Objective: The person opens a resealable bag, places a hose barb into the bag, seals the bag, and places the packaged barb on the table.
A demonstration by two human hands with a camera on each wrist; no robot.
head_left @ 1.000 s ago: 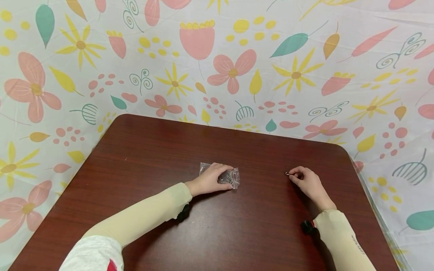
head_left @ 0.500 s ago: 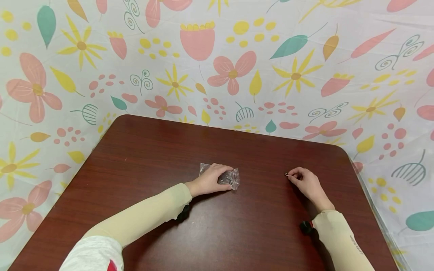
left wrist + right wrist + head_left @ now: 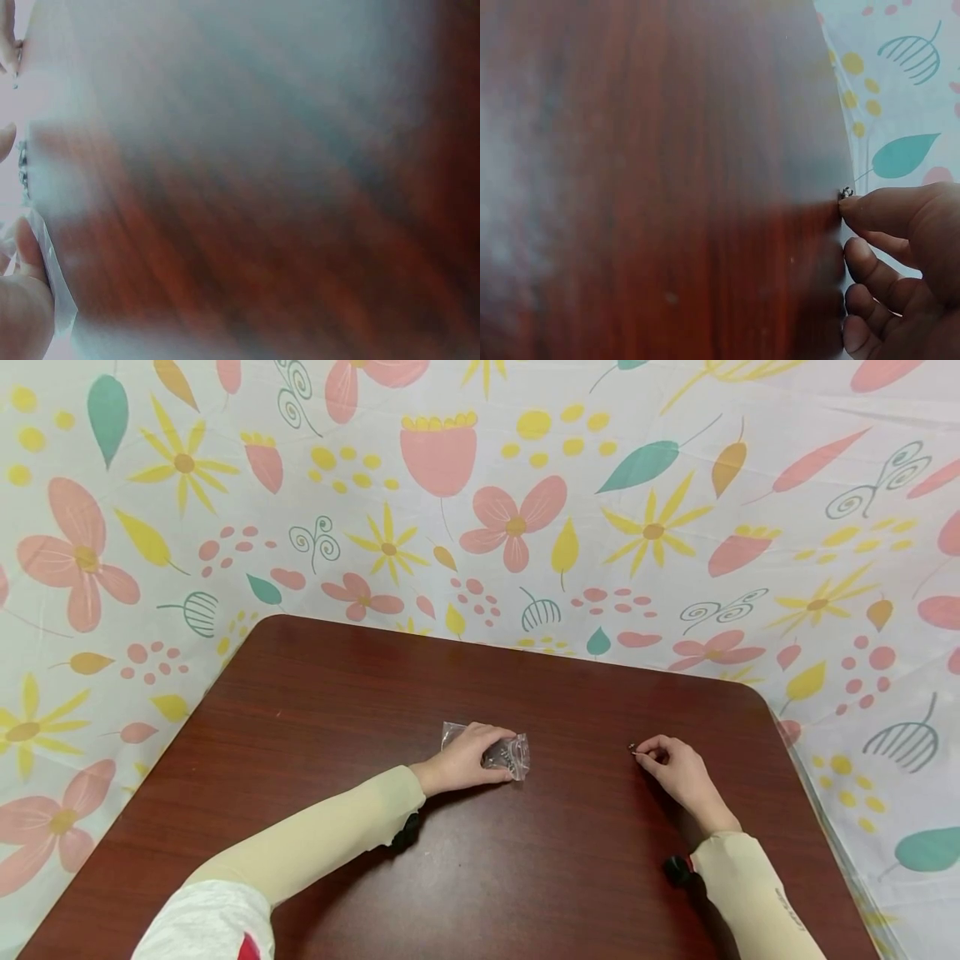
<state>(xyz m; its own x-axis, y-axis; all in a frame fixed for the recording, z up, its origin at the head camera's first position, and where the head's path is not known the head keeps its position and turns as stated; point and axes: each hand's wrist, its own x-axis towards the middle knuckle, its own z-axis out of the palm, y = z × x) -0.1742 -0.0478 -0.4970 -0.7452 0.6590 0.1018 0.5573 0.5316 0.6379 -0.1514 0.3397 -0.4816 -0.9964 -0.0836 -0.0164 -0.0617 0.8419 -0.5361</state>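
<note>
My left hand (image 3: 468, 756) lies over a small clear zip bag (image 3: 522, 745) on the table, with thumb and fingers bent around it at opposite edges. Small dark metal pieces (image 3: 509, 763) show through the plastic. Only the thumb side of that hand and a corner of the bag (image 3: 64, 304) appear in the left wrist view. To the right, my right hand (image 3: 678, 767) pinches a tiny shiny metal piece (image 3: 846, 193) between thumb and forefinger, low over the table. The piece sticks out past the fingertips; the rest of it is hidden. The other fingers are curled (image 3: 862, 259).
The dark red-brown wooden table (image 3: 480, 877) has rounded far corners. A white cloth (image 3: 675, 410) printed with flowers and leaves hangs behind it and along both sides. A dark wrist device (image 3: 677, 870) sits under the right sleeve.
My right hand has shifted very slightly toward me and left with the metal piece still in its fingertips. The left hand and the bag stay put.
</note>
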